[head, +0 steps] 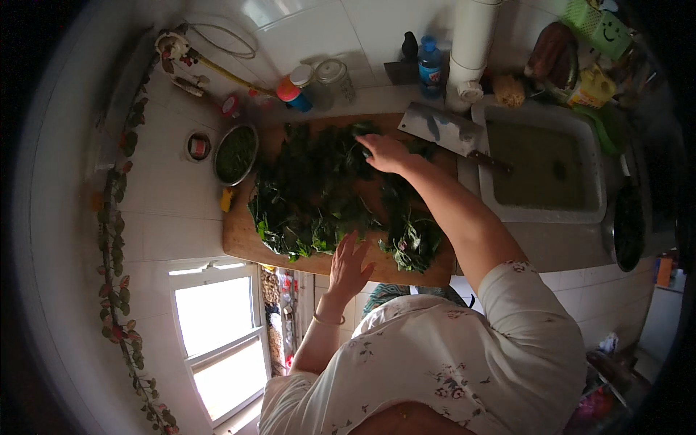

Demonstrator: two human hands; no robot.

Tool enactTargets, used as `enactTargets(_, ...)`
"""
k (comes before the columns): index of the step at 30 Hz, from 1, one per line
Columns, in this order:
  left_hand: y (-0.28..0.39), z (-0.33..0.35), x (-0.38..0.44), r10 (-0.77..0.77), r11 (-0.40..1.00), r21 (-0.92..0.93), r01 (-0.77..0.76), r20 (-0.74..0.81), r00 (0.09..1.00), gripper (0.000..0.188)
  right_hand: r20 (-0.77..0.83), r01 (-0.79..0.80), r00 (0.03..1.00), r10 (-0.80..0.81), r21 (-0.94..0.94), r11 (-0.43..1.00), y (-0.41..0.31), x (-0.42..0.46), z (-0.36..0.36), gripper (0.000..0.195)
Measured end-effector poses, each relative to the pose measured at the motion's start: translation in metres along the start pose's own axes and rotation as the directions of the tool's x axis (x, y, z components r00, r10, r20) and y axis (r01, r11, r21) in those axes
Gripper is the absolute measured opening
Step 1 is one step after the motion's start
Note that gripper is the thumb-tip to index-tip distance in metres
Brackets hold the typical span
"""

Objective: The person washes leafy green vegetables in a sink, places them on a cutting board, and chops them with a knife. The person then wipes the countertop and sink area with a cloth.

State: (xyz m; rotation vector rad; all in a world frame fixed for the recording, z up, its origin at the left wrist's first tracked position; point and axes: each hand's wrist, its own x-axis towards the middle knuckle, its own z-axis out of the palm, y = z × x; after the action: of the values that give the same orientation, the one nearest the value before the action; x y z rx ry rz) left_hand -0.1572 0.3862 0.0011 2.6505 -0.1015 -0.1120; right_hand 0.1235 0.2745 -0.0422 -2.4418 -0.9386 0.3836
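Dark green leafy vegetables (321,190) lie spread in a loose layer over a wooden cutting board (244,242). My left hand (349,266) is at the near edge of the leaves, fingers apart and nothing visible in it; a bangle circles its wrist. Stretched across the board, my right hand (383,153) has its fingertips at the far leaves. Whether it grips any of them is hard to see. A separate clump of greens (410,247) lies at the board's near right. The cleaver (443,130) rests across the board's far right corner, its wooden handle pointing at the basin.
Murky water fills a white basin (489,193) at right. A metal bowl of chopped greens (235,155) stands left of the board. Along the back wall are glass jars (333,81), a blue bottle (429,68) and a white pipe (468,49). A dark pan (628,228) sits far right.
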Motion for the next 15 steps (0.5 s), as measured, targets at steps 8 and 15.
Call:
enactTargets(8, -0.021, -0.012, -0.024, -0.033, 0.998, 0.048, 0.036, -0.067, 0.997, 0.046, -0.197, -0.345, 0.925, 0.324, -0.086, 0.935, 0.012, -0.063, -0.018, 0.049)
enactTargets(15, -0.010, -0.007, 0.013, 0.130, 0.990, -0.049, -0.135, -0.085, 0.988, 0.040, -0.203, -0.432, 0.860, 0.468, 0.198, 0.880, 0.063, -0.118, 0.002, 0.054)
